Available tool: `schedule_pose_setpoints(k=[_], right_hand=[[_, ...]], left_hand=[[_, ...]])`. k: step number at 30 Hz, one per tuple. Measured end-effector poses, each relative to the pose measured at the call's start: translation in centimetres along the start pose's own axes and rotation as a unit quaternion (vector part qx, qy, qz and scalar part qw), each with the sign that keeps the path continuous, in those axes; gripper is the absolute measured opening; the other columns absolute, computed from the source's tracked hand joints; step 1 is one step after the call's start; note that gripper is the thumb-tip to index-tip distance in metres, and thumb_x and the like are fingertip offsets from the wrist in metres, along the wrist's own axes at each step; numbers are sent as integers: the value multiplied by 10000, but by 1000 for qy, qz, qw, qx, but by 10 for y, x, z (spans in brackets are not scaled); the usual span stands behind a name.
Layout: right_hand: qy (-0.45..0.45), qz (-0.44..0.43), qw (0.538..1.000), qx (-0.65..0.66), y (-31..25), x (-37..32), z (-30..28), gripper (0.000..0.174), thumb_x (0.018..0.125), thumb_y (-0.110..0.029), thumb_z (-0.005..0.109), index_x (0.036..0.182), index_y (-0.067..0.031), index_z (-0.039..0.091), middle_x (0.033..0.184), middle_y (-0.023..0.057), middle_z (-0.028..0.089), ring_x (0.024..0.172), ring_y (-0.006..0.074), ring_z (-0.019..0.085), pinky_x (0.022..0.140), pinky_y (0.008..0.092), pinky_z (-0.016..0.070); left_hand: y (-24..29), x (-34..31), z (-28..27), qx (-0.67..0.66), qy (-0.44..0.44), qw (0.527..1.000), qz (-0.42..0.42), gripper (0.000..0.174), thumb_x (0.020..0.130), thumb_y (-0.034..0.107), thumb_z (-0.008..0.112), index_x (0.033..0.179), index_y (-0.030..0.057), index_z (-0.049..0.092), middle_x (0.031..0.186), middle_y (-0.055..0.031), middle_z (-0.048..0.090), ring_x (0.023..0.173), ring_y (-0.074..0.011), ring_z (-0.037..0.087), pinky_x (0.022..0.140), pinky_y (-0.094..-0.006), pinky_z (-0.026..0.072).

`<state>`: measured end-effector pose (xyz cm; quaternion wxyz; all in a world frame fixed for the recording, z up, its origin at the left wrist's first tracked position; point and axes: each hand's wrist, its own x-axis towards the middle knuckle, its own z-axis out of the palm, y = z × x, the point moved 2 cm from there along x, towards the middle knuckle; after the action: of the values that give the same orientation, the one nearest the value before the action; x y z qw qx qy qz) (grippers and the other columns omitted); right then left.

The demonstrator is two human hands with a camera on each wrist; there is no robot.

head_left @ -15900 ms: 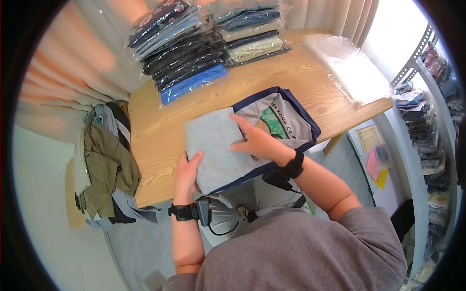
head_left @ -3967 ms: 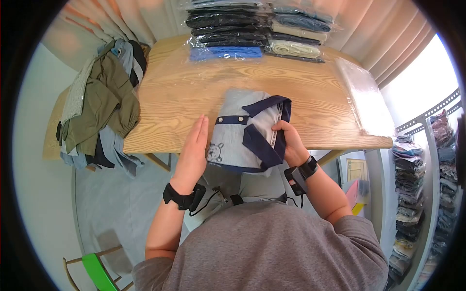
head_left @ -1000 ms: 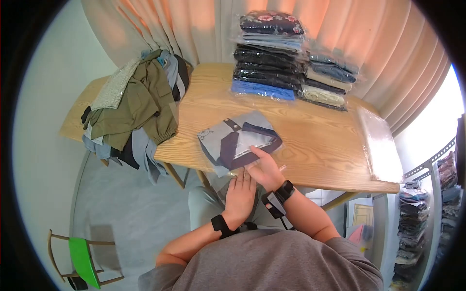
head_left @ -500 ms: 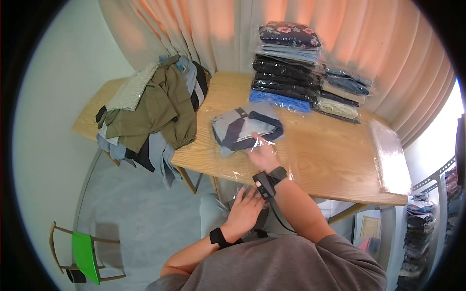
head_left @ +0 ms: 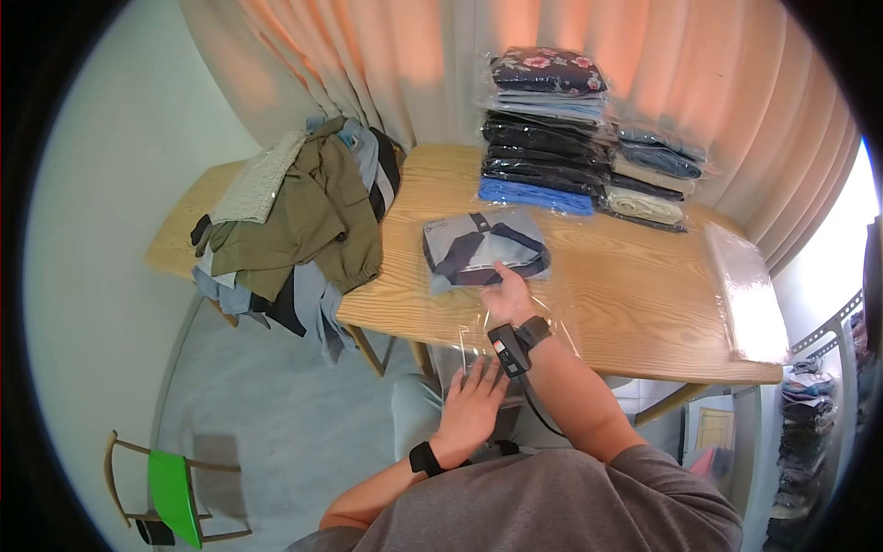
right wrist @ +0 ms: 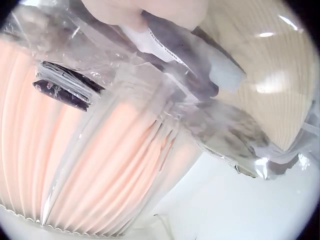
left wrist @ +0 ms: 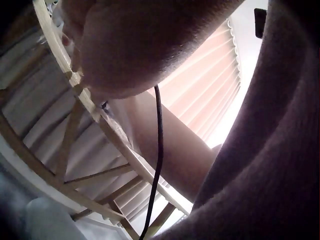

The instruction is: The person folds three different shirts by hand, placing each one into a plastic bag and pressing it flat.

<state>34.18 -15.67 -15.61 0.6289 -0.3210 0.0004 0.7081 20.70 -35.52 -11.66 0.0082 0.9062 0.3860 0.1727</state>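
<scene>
A folded grey shirt with a navy collar lies inside a clear plastic bag on the table. My right hand reaches into the bag and grips the shirt at its collar, thumb on top. In the right wrist view, the hand is at the top edge over the collar and its white printed band, seen through plastic. Nearer my body, my left hand touches the near part of the bag with straight, spread fingers. The left wrist view shows mostly forearm and cable; the left fingertips are unclear there.
Stacks of bagged clothes stand at the back of the table. Loose clothes are heaped at the left, and flat clear bags lie at the right. A green-backed chair stands on the floor.
Earlier the shirt was turned over and held outside any bag. Within the last second it moved farther into the bag and away from my body, with the right hand following; the left hand stayed near.
</scene>
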Motion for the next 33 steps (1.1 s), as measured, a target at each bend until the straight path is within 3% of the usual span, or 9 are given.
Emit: schedule_pose_setpoints(k=[11,13,15,17,19,21,25,28,33], right_hand=[[-99,-94,990,-36,12,-35,-2,137,903,-149,540,1010,-67,515,1081,26,567,1064,150,484,892,280,383],[-479,-61,873,-66,29,-51,-55,273,909,-110,530,1167,-21,515,1177,71,542,1130,165,485,945,280,384],[-266,16,872,-411,9,-181,-7,326,913,-112,536,1216,9,528,1173,91,569,1123,169,507,942,288,400],[-462,18,650,-603,-32,-222,7,325,909,-132,558,1201,11,564,1081,95,624,1046,179,562,902,301,434],[-469,-30,668,-577,-79,-233,3,246,919,-164,545,1049,26,632,964,88,669,939,165,611,854,274,462],[-222,-111,809,-533,-120,-221,-12,230,915,-180,545,950,28,636,882,103,669,818,166,626,779,278,486],[51,-313,704,-635,-146,-136,-53,267,902,-231,550,845,20,622,755,69,625,640,111,555,596,263,456],[61,-118,769,-626,-134,-125,-50,300,895,-269,562,796,7,625,674,46,600,574,102,528,524,256,415],[-15,-131,749,-650,-130,-115,-67,327,889,-263,568,691,-7,616,594,28,569,516,103,501,480,254,380]], left_hand=[[-3,1,-6,1,-74,997,20,381,867,155,498,1232,49,529,1361,-141,434,1296,-311,358,1027,-476,295],[-7,-1,-21,-13,-96,995,36,380,865,162,531,1225,41,531,1369,-139,424,1300,-301,353,1024,-457,308],[-16,-3,-48,-286,-86,948,106,314,836,169,608,1107,11,598,1234,-154,549,1199,-288,481,958,-399,399],[-34,-3,-91,-385,-154,905,97,269,824,158,624,1042,1,620,1112,-147,604,1083,-259,552,874,-360,444],[-70,-11,-105,-512,-166,842,51,177,833,154,624,909,-4,648,891,-122,666,855,-192,633,700,-297,487],[-106,-7,-95,-554,-81,820,-120,207,876,202,587,816,12,642,755,-76,650,693,-125,621,567,-250,457],[-142,27,-55,-487,26,806,-336,342,922,320,514,751,38,604,652,-16,570,566,-109,554,495,-235,403],[-150,42,-40,-466,-17,792,-394,356,918,349,510,747,48,593,622,-4,546,551,-93,536,474,-215,368],[-154,46,-26,-539,-50,772,-333,291,913,309,522,735,84,577,604,23,533,499,-68,484,440,-215,298]])
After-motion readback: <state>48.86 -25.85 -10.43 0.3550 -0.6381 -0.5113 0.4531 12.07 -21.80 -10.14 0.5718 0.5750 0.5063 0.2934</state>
